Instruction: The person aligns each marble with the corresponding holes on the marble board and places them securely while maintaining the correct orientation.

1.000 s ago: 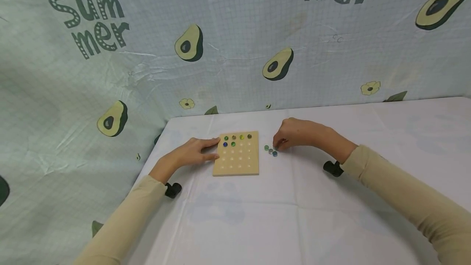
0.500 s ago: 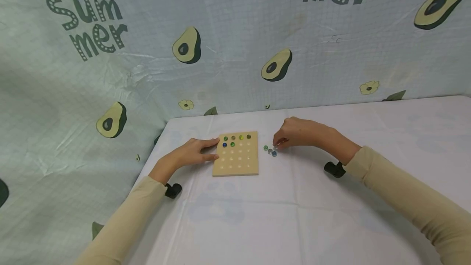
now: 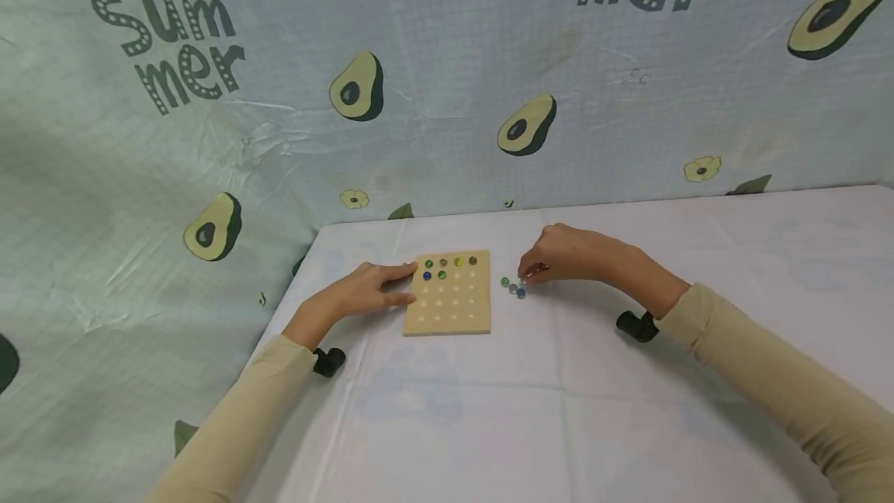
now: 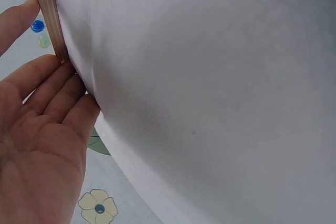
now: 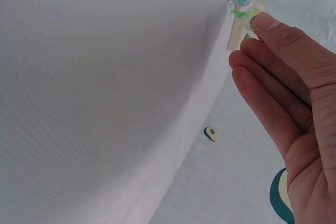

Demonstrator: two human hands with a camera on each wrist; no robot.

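A square wooden board (image 3: 455, 303) with rows of small hollows lies on the table. Marbles (image 3: 458, 261) fill part of its far row, and a blue marble (image 3: 427, 275) and a green marble (image 3: 442, 275) sit in the second row. My left hand (image 3: 366, 288) rests against the board's left edge, thumb and forefinger spread. To the right, my right hand (image 3: 567, 253) pinches a clear marble (image 3: 523, 281) at its fingertips, low over the cloth. Loose beside it are a green marble (image 3: 504, 282), a clear one and a blue marble (image 3: 521, 293).
A white cloth (image 3: 475, 410) covers the table. Behind and to the left hangs a pale curtain (image 3: 433, 84) printed with avocados and lettering. Black wrist cameras show below the left cuff (image 3: 328, 362) and right cuff (image 3: 637, 326).
My right fingers have drawn back slightly, and a clear marble now shows at their tips. The left hand, the board and the marbles on it have stayed put.
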